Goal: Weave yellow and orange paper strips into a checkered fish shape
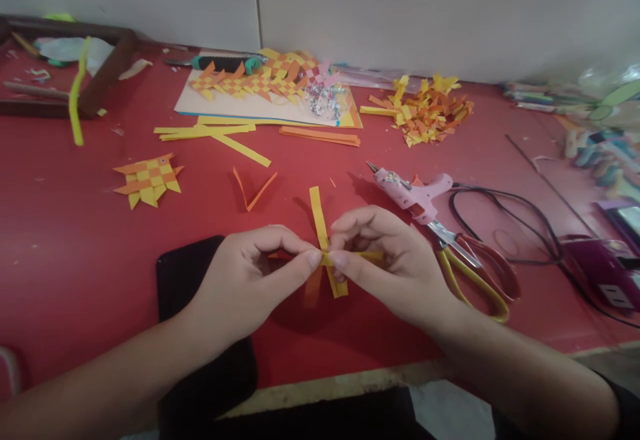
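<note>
Between my two hands, above the red table, are crossed yellow and orange paper strips (319,217). My left hand (263,273) pinches them at the crossing with thumb and forefinger. From the other side my right hand (387,263) pinches the same crossing, its thumb nearly meeting the left one. One yellow strip points up and away, its other end hangs down, and another yellow length runs behind my right fingers. An orange strip shows blurred below my left fingers. A folded orange strip (249,208) lies beyond my hands in a V shape.
A woven paper fish (153,181) lies at left, near loose yellow strips (205,131) and orange strips (320,137). A pink glue gun (413,193) and scissors (475,267) lie right of my hands. A black phone (187,260) is under my left arm. Paper scraps (435,113) sit behind.
</note>
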Available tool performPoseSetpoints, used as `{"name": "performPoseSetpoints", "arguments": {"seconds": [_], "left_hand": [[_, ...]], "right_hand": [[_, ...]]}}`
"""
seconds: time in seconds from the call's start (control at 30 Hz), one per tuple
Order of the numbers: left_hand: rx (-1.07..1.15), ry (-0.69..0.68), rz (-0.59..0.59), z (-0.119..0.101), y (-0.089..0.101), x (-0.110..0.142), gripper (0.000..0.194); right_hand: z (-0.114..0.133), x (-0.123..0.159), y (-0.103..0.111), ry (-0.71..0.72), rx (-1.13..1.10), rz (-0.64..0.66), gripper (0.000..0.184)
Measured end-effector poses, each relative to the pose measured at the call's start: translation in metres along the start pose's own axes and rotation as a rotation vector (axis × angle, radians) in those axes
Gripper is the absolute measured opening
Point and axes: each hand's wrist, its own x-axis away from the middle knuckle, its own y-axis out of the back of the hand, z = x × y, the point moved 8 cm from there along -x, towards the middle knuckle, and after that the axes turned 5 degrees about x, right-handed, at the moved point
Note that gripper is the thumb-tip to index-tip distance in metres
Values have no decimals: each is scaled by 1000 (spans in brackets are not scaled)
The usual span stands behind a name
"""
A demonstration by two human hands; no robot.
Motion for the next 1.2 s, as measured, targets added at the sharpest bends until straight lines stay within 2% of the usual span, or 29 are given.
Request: {"name": "performPoseSetpoints", "arguments": {"seconds": [0.23,0.37,0.47,0.67,0.83,1.0,1.2], "left_hand": [[52,28,41,2,-4,-3,13],[162,27,-7,2,-3,-4,13],[177,63,12,6,-6,-3,14],[83,65,32,7,-6,-2,9],[77,74,66,8,-7,-1,13],[75,105,82,10,-8,0,15],[97,110,78,7,-11,-2,13]], "right_hand": [[0,0,5,1,78,-38,13],[-3,-2,9,-10,30,-96,14],[-4,-3,10,-20,0,-114,15],[-3,-3,6,-7,-32,-71,17],[-6,-3,3,-56,-48,-41,14],[-5,-3,0,-69,53,8,16],[-3,-4,1,-59,95,-12,21]]}}
